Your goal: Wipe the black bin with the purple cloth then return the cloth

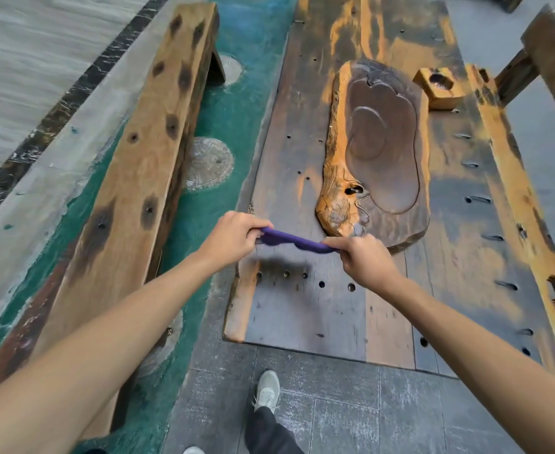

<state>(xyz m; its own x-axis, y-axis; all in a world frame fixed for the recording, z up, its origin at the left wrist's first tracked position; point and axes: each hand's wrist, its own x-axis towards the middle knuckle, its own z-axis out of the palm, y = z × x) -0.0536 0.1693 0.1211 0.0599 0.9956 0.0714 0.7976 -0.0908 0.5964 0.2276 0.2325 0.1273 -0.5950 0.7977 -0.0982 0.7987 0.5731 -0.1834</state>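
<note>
The purple cloth is stretched flat between both hands, a little above the near end of a dark wooden table. My left hand pinches its left end and my right hand pinches its right end. The cloth casts a shadow on the tabletop just below it. No black bin shows in this view.
A carved wooden tea tray lies on the table just beyond the cloth. A small wooden block sits at the far right. A long wooden bench runs along the left, another bench at the right. My shoe stands on grey floor tiles.
</note>
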